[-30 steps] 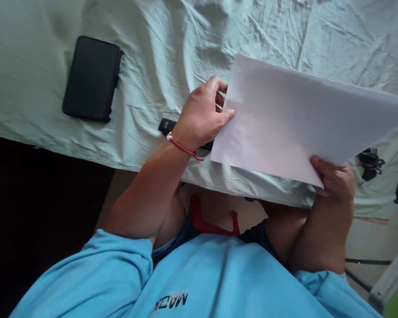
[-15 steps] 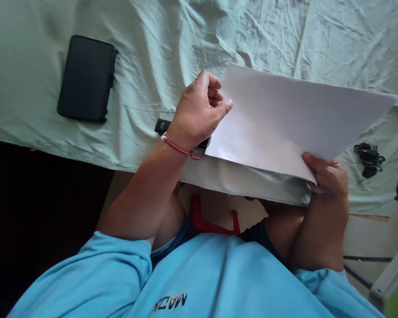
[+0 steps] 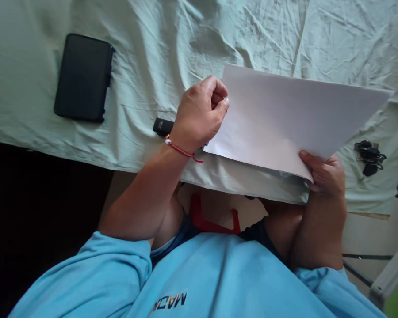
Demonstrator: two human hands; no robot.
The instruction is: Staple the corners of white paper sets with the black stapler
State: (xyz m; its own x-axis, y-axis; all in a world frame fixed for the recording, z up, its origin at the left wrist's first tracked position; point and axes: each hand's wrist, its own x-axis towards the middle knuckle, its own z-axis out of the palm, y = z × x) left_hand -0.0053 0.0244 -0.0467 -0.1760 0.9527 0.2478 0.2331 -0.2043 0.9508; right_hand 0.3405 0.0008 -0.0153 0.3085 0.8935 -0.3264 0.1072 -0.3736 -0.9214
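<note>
The left hand (image 3: 200, 115) pinches the left edge of the white paper (image 3: 285, 119); the right hand (image 3: 321, 174) holds its near corner. A hard squeeze could crease it.

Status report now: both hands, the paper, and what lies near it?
Left hand pinches paper's left edge. Right hand grips near corner. White paper held above the green sheet. Small black item beside left wrist; keys at right.
</note>
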